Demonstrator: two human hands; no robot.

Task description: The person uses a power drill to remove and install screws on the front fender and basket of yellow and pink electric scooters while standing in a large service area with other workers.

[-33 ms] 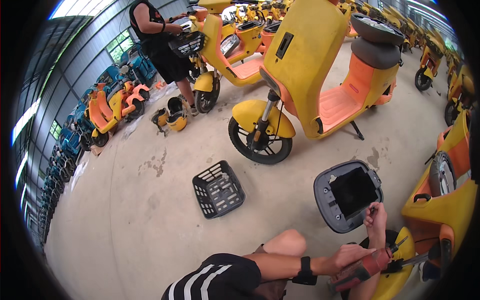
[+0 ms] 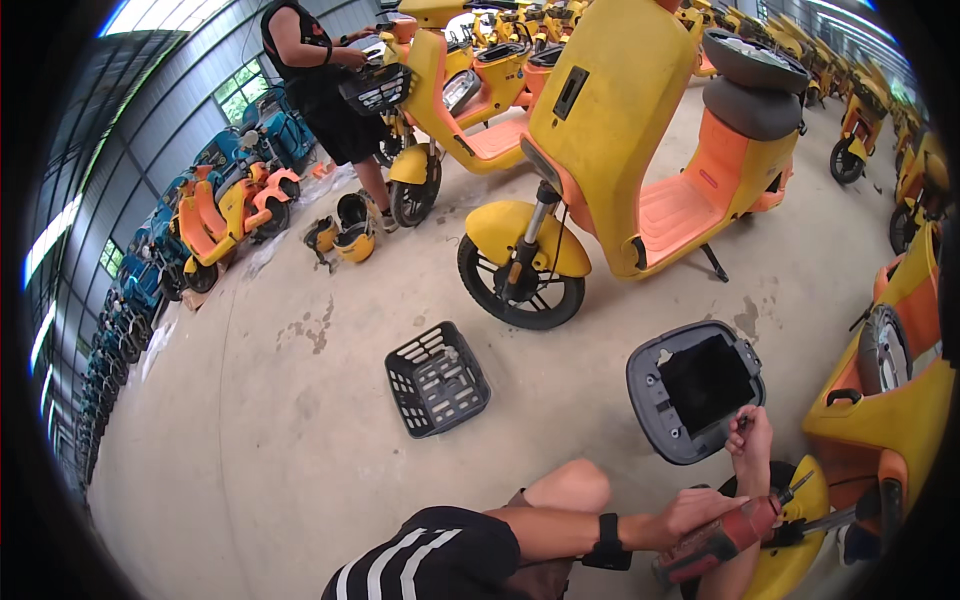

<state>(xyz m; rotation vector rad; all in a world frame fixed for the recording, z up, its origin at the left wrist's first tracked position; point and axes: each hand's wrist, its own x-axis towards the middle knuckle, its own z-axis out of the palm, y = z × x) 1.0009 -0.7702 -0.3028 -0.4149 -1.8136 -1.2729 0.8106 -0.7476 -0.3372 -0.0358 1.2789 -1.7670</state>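
Observation:
My left hand (image 2: pixel 690 512), with a black watch on its wrist, is closed on a red power drill (image 2: pixel 722 540). The drill's long thin bit (image 2: pixel 800 482) points up and to the right. My right hand (image 2: pixel 750 440) is closed in a pinch on something small and dark; what it is I cannot make out. Its forearm passes behind the drill. Beside the right hand, on the floor, lies a dark grey rounded plastic part (image 2: pixel 650 400) with a black recess in its middle. A yellow front fender (image 2: pixel 812 495) is close to the drill bit.
A black slotted basket (image 2: pixel 438 385) lies on the concrete floor. Ahead stands a yellow and orange scooter (image 2: pixel 615 130); another scooter (image 2: pixel 900 400) is close at right. Yellow helmets (image 2: pixel 354 243) lie near a person (image 2: pixel 310 80) standing by a scooter. Blue scooters (image 2: pixel 130 300) line the left.

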